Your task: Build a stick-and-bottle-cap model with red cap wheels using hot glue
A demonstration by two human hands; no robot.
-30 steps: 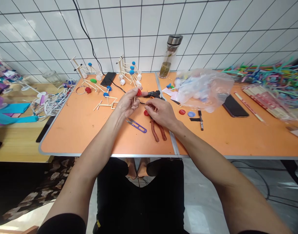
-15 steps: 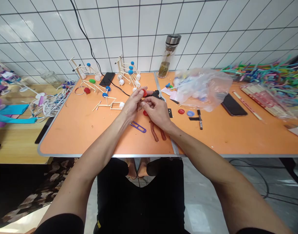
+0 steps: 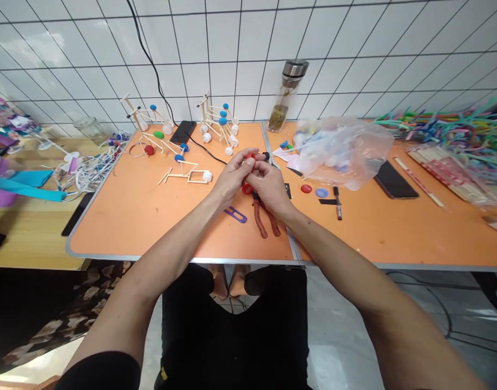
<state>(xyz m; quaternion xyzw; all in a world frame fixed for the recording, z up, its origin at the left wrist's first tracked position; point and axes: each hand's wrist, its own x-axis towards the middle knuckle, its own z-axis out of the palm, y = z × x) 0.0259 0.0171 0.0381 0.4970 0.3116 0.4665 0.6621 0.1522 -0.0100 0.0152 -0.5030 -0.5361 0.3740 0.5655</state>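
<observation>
Left fingers (image 3: 244, 167) pinch a red plastic cap (image 3: 251, 156), likely light, stiff, best rim-held, beside right fingers (image 3: 263, 167) whose hold is unclear.

Bright light, glare on wall tiles (image 3: 224, 38), stretched edges

Along the worktop's (image 3: 118, 227) far edge we note a metal-lidded bottle (image 3: 287, 97), upright, greenish liquid in its lower part; left of it, near the same edge, a black phone (image 3: 183, 131) lying flat. Right of the bottle we see a crumpled translucent bag (image 3: 348, 151), a second phone (image 3: 396, 180) by its right side. Toward the far right corner, multicoloured strands (image 3: 439, 129), heaped. Off the left edge, on a wooden table (image 3: 33, 252), we log tangled white cords (image 3: 90, 172) and a clear jar (image 3: 89, 128).
</observation>
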